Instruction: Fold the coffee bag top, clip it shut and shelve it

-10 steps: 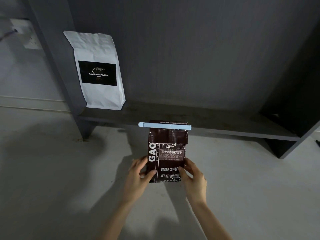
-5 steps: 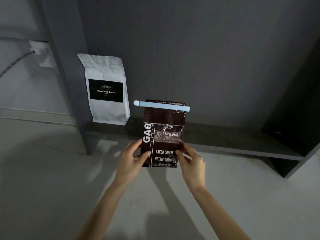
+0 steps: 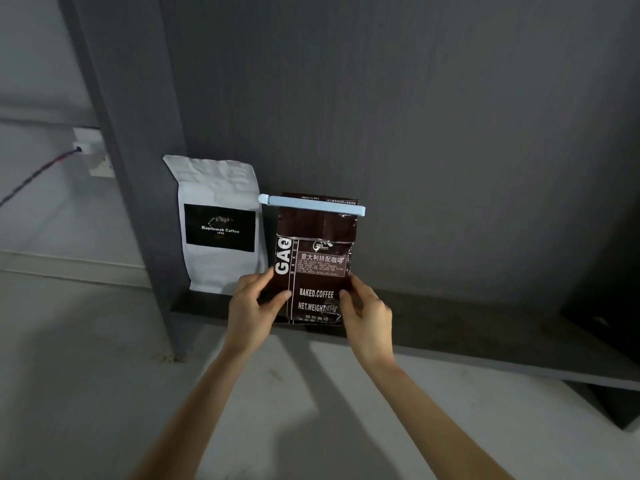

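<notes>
The dark brown coffee bag (image 3: 317, 261) stands upright over the front of the dark shelf board (image 3: 467, 327). A pale blue clip (image 3: 311, 204) runs across its folded top. My left hand (image 3: 254, 306) grips the bag's lower left edge, thumb on the front. My right hand (image 3: 367, 313) grips the lower right edge the same way. The bag's bottom sits at the level of the shelf surface; I cannot tell whether it rests on it.
A white coffee bag (image 3: 220, 225) with a black label stands at the shelf's left end, close beside the brown bag. A grey upright post (image 3: 138, 188) borders it. A wall socket (image 3: 91, 154) with a cable lies further left. The shelf runs on to the right.
Both hands have carried the clipped brown bag up from the floor and forward onto the shelf area, to beside the white bag. The grip has stayed the same.
</notes>
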`<state>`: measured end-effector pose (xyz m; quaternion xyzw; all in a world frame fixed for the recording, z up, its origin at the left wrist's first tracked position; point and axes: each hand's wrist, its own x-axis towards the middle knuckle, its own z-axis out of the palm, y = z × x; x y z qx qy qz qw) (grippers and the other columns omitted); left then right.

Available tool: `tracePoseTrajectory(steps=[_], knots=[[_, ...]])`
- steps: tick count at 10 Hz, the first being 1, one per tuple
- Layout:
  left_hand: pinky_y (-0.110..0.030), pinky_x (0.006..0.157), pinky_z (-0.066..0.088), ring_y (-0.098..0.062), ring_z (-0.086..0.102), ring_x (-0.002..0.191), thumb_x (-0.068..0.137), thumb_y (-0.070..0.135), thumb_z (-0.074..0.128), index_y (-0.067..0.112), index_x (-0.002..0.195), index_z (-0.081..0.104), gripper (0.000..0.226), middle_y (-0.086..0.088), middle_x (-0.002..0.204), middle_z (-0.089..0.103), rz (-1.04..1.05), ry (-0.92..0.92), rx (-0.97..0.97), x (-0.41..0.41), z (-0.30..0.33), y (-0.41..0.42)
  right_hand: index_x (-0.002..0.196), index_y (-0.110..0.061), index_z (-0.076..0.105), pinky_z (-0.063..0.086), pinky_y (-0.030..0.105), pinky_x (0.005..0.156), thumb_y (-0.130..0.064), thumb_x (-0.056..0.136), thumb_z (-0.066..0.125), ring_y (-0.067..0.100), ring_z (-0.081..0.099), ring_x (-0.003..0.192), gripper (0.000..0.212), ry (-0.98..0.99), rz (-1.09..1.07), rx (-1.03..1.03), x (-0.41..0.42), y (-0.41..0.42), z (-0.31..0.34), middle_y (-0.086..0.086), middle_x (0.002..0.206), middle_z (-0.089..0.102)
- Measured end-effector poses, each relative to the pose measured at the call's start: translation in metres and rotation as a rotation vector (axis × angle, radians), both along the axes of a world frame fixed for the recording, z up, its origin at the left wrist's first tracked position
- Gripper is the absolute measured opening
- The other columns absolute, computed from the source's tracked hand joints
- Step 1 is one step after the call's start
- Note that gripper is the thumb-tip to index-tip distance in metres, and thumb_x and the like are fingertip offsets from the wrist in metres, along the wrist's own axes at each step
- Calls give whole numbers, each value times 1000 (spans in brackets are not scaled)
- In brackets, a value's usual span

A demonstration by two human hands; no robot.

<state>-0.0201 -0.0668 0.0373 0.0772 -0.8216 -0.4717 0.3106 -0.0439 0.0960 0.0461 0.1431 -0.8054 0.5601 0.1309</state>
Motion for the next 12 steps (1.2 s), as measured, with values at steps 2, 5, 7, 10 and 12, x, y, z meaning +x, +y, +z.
tracePoseTrajectory(steps=[2,5,7,10,12], knots=[[11,71,30,-16,47,99,78,4,64,2,124,47,49,-24,120,49,50,-36,9,-23,-11,1,124,-16,48,39,5,49,-10,91,41,-3,43,50,35,-35,4,58,-22,-11,-16,2,83,59],[-7,69,42,-16,51,100,83,13,59,5,125,47,44,-19,123,51,92,-47,-23,-39,-21,-3,129,-22,41,51,41,93,-14,86,54,19,60,106,47,-64,-26,129,-39,-15,-25,7,121,63],[-28,84,44,-15,48,102,84,10,58,5,126,45,44,-20,126,49,71,-32,-4,-36,-25,0,129,-23,42,51,38,93,-10,85,55,17,61,105,47,-53,-14,113,-40,-12,-28,4,120,64],[-32,98,38,-27,50,119,86,2,51,5,131,39,46,-18,133,50,14,-44,-88,-19,-20,-5,134,-20,34,45,36,101,-11,87,50,21,55,115,50,-75,76,154,-30,0,-25,9,131,56],[-49,112,26,-34,28,135,83,21,45,4,136,29,57,-21,145,32,-14,-76,-231,-12,-8,19,138,-18,24,32,36,108,-14,88,49,23,37,131,56,6,44,259,-11,17,-7,10,140,45]])
